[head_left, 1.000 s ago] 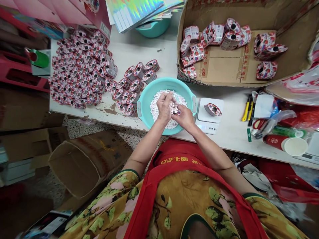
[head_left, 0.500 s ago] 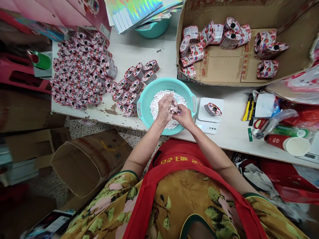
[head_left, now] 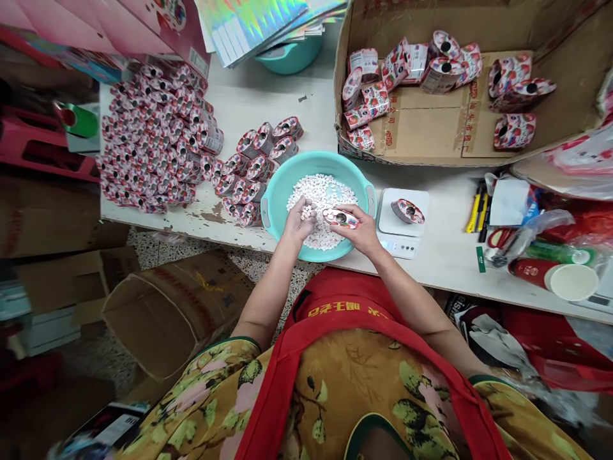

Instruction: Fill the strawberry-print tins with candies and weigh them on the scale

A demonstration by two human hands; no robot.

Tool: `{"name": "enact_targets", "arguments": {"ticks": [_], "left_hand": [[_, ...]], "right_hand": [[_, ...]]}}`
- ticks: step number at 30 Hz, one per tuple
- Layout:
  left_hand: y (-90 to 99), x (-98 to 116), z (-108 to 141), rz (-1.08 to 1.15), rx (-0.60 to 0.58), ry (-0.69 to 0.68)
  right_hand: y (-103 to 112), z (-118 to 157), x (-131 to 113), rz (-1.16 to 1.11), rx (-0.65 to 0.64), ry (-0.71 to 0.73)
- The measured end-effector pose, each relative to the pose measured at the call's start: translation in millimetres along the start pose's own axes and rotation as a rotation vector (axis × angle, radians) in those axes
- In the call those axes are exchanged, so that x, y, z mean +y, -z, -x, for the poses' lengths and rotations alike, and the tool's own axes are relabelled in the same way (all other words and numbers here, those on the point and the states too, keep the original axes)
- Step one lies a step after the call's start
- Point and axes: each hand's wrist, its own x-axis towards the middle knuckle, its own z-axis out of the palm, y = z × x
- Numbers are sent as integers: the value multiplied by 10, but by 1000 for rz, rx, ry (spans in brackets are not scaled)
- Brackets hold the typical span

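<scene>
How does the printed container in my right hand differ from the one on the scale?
The held container is gripped by the right hand above the teal basin; the scale container rests on the white scale, untouched.
The held container shows mainly its top, partly covered by fingers; the scale container shows its top and grey side wall.
Both have red-and-white printed tops with a dark opening.
</scene>
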Motion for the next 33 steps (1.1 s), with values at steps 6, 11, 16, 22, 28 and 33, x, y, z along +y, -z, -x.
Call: {"name": "enact_targets", "arguments": {"ticks": [6,11,16,22,28,33], "left_hand": [[-131,69,71,82,-30,-37],[-139,122,51,71,16,-100],[-92,101,89,125,91,-100],[18,93,70,-6,58,64],[-505,-66,301,-259,-255,80],[-1346,-457,396,-646,-637,-152]], "right_hand": [[-140,-248,70,117,9,41],[-133,-317,117,71,-26,85],[-208,-332,203,1,-31,-17],[-7,-94,59,-44,13,-25],[824,640,-87,-18,288,-116],[1511,1087,110,54,729,-166]]}}
